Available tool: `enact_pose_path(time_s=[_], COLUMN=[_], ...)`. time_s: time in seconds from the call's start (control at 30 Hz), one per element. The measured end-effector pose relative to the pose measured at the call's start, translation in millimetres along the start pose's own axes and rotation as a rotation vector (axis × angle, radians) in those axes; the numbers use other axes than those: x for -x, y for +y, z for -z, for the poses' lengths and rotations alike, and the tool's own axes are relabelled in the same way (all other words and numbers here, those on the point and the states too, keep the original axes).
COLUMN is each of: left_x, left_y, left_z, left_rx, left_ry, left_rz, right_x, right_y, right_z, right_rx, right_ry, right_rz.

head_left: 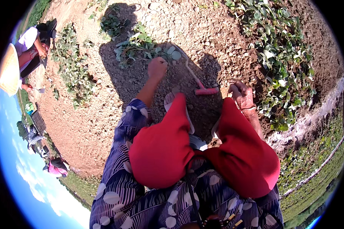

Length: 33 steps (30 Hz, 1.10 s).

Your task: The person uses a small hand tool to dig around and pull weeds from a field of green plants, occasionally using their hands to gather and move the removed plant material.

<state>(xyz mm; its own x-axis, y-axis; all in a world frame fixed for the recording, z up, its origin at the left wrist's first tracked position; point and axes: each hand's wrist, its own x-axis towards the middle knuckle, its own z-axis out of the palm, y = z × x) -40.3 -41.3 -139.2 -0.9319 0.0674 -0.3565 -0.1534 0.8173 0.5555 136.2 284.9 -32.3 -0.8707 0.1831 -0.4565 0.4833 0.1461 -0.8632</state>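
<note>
My left hand (157, 68) is a fist over the shaded soil, at the edge of a pulled leafy vine (136, 50). A stem runs into the fist, with leaves on both sides of it. My right hand (242, 95) hangs beside my right knee with its fingers loosely bent and a band at the wrist. I see nothing in it. Between my hands a small hoe (205, 91) lies on the ground, with a red head and a pale, bent handle.
Green vines (281, 57) grow in a row at right, and another vine strip (74, 64) lies at left. A person in a straw hat (10, 70) crouches at far left with a small hand tool (41, 90). Other people and a dark crate (38, 121) are farther off. My sandalled foot (169, 98) is below.
</note>
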Motion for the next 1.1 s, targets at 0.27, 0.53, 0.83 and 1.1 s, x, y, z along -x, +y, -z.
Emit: enact_pose_path(time_s=[0.27, 0.53, 0.83, 1.1], left_x=[27.9, 31.0, 70.2, 79.9], left_y=[40.8, 30.7, 68.0, 69.4], left_z=[-0.9, -1.6, 59.9, 72.0], left_rx=[-0.174, 0.626, 1.57, 1.327], left_ry=[0.056, -0.362, -0.311, -0.359], left_rz=[-0.015, 0.2, 0.191, 0.253], right_x=[7.9, 64.0, 39.6, 9.6], right_y=[18.2, 54.7, 40.6, 12.7], right_z=[-13.8, 33.5, -6.9, -11.7], right_rx=[0.054, 0.055, -0.334, -0.115], right_ry=[-0.1, 0.085, -0.055, -0.092], right_rz=[0.004, -0.209, -0.297, -0.11])
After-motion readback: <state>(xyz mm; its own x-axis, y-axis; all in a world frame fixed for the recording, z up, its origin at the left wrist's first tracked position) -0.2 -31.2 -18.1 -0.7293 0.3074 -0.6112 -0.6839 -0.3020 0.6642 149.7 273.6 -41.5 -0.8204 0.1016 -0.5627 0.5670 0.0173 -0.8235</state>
